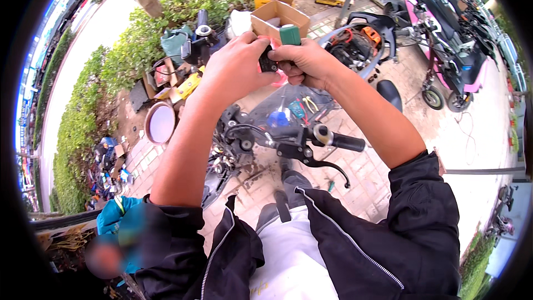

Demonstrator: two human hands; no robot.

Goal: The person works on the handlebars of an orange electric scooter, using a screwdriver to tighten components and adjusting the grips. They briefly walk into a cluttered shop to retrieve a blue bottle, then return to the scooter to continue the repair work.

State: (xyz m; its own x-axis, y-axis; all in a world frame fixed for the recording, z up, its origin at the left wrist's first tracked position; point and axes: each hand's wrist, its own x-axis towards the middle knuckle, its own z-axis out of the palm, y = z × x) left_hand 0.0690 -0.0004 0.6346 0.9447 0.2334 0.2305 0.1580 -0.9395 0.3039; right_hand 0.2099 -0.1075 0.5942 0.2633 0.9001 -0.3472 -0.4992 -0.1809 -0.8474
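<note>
One black part (268,60) sits in the left grip (235,64), beside right grip (308,62) clasping green handle (290,35).

no lettering could be read

the small yellow marks low on the white shirt (291,253) were too faint to make out as words. any print on the yellow object (190,84), the open cardboard box (288,18) or the green handle (290,35) was too small or blurred to tell.

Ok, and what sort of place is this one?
Outdoors, probably an open-air scooter repair spot on paving. Signs: an opened-up vehicle body with wiring exposed, yellow-handled pliers lying out, and scooters parked close together on the right.
</note>
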